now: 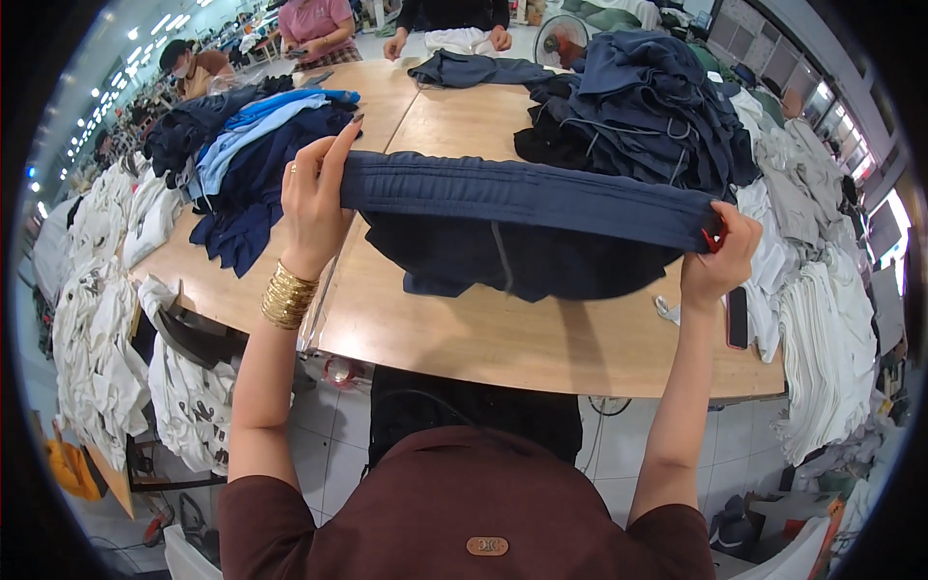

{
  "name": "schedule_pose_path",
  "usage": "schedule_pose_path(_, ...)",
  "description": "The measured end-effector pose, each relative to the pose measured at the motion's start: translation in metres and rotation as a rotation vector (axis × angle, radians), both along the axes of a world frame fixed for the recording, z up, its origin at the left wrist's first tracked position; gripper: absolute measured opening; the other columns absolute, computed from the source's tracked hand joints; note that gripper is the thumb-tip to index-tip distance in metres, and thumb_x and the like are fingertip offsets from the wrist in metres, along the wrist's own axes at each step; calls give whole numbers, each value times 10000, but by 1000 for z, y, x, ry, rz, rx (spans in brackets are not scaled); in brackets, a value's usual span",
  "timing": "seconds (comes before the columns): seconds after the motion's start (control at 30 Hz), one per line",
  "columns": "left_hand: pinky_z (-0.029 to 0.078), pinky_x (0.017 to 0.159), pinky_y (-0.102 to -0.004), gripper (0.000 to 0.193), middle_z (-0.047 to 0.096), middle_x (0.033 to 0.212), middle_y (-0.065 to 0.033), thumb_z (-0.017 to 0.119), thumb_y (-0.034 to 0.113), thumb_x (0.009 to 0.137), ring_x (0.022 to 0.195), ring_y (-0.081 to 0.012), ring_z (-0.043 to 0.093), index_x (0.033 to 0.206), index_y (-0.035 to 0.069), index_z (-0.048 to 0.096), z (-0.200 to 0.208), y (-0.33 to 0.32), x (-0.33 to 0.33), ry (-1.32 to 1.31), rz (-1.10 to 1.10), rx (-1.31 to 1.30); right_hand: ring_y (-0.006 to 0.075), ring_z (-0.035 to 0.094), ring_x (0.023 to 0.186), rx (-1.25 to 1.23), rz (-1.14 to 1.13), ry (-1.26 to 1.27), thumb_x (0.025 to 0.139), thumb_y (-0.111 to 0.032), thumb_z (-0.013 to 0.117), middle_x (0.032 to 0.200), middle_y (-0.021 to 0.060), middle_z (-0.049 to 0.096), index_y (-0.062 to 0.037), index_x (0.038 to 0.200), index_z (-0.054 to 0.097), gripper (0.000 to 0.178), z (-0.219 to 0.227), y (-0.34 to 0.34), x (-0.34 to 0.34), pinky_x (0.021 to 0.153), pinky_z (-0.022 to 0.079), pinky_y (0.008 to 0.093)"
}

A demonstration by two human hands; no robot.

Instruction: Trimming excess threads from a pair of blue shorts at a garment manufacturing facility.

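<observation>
From my head view, the navy garment (pixel 522 184) spans the gap between the two hands, its wide waistband pulled nearly straight and its darker body hanging below. I see it held up over the surface (pixel 464 343); I cannot tell whether its lower edge touches.

The surface's near edge runs between the garment and the torso, and I have a bare strip of wood along it. To the left, a pile of blue clothes (pixel 256 145) limits my room; beyond the waistband's right half rises a heap of dark garments (pixel 648 116). A phone (pixel 738 319) lies just beside the right wrist.

My left hand (pixel 319 188) grips the waistband's left end, index finger stretched upward. My right hand (pixel 720 246) is closed around its right end, with a red thing (pixel 713 239), mostly hidden, at the fingers.
</observation>
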State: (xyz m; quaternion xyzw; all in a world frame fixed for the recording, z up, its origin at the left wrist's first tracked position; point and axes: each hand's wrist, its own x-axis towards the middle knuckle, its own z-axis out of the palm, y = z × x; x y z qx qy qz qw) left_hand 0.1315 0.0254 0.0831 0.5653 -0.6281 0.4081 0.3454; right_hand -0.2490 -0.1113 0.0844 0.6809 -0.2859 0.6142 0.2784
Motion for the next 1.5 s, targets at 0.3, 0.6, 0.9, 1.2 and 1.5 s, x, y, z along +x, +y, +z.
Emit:
schedule_pose_path(0.3,444,856,-339,555,498,1131,-119,636,-26,738,1036,-271,509,1268,62,497,-5,-5,-5,-34,-55,-121,231,579,704,-64,-31,44,660,-51,725,814,68,592,-73,989,570,364,-5,9,-18,560,473,289)
schedule_pose_path(0.6,504,658,-328,616,543,1073,-29,573,-47,658,832,-253,611,1216,212,530,4,-57,15,-35,-57,213,276,620,718,215,-51,292,687,5,607,868,50,624,-155,1001,588,353,18,-58,8,621,489,317)
schedule_pose_path(0.9,429,917,-322,540,618,1053,-121,404,-174,622,1040,-285,566,1054,66,621,35,-19,18,112,-43,38,177,651,792,414,228,249,672,93,569,921,56,657,-108,995,615,383,51,-32,56,693,495,270)
schedule_pose_path(1.2,418,868,-386,198,561,1133,-105,632,165,799,1084,-266,505,982,90,640,-157,73,31,695,-78,901,267,628,662,1165,154,692,863,-147,542,744,116,636,-122,1023,613,177,-125,-29,9,612,473,349)
schedule_pose_path(1.5,339,959,-411,316,502,1230,-113,572,133,812,1142,-293,457,1127,152,590,-232,84,56,792,391,530,81,481,499,1259,183,265,847,-248,569,662,17,609,-34,996,632,267,-198,-144,20,459,355,214)
